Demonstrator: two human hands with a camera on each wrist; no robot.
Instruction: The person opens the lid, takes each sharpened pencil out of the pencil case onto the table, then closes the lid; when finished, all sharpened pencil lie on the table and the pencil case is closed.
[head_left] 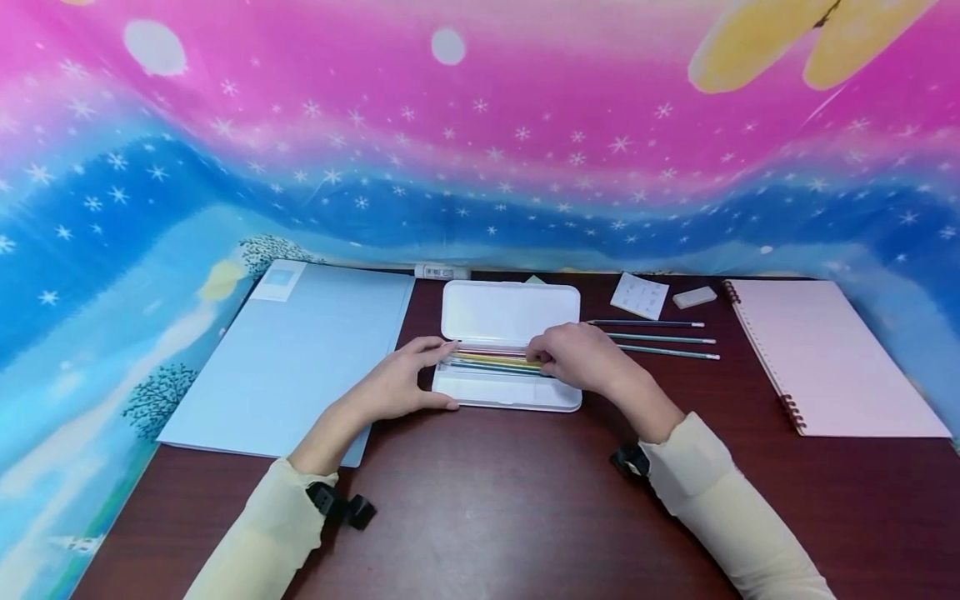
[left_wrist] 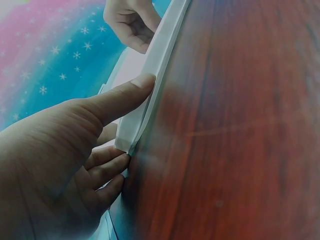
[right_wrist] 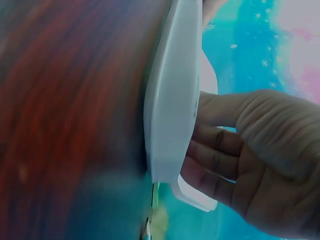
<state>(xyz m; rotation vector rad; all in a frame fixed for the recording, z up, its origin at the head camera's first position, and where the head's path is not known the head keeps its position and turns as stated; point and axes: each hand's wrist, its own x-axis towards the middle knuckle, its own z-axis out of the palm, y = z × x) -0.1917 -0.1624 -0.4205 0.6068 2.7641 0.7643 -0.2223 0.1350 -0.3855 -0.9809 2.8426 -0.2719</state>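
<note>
Mid-frame, left hand [head_left: 401, 377] grips the white case [head_left: 502, 393], likely steadying it; right hand [head_left: 583, 355] dips to the pencils [head_left: 489, 361], can't tell if pinching

A pink-and-blue snowflake backdrop [head_left: 480, 167] borders a glossy reddish-brown table [head_left: 495, 500].

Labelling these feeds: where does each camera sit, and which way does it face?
Head: worn on the head, facing forward and down at the white pencil case; left hand, right hand and cream sleeves show.
Left wrist: on that wrist, facing the white pencil case past the left hand; the right hand shows beyond.
Right wrist: on that wrist, facing the white pencil case, the right hand reaching over its wall.
Both wrist views share the white pencil case, tabletop and snowflake backdrop.
</note>
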